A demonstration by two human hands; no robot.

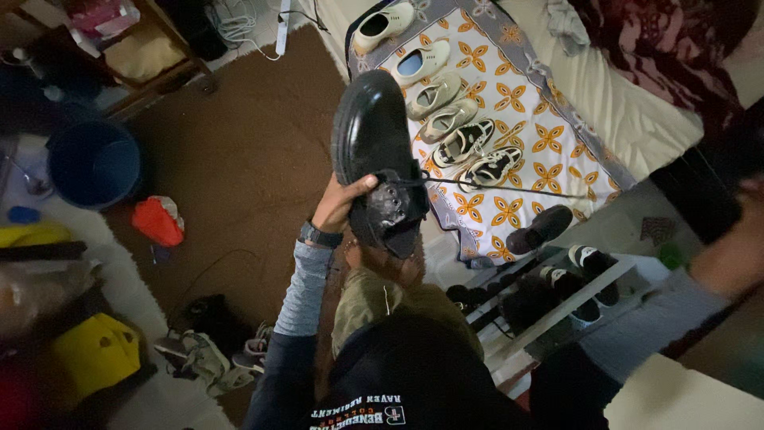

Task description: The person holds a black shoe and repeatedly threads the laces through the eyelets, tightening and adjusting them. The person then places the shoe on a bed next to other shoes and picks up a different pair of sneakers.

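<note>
left hand (344, 203) is clamped on a black shoe (374, 151), thumb over the tongue area, fingers wrapped behind the heel end, shoe held up in the air above the knees with its toe pointing away. a black lace (509, 188) runs taut from the eyelets out toward the right hand (748, 209), which is blurred at the frame edge; looks like it's pulling the lace but can't tell if the fingers are closed on it. my read: lacing or unlacing step, mid-pull. next move would need steady grip on the shoe and fine finger work at the eyelets, since the lace is thin and the light is poor. shoe is smooth, glossy leather-like, rounded toe, thick dark sole, stiff-looking. watch (321, 236) on the left wrist, grey ribbed sleeve. beyond the shoe, a patterned cloth (549, 139), white with orange flower shapes, lies on the bed with pairs lined up in a row: cream clogs (402, 44), pale sneakers (439, 107), black-and-white sneakers (476, 155). a dark slipper (543, 228) sits at the cloth's edge. white shoe rack (557, 306) below right, more dark shoes on it. brown carpet (239, 159), fuzzy pile; blue bucket (93, 163), round plastic, well left; red bag (157, 220) beside it.
</note>
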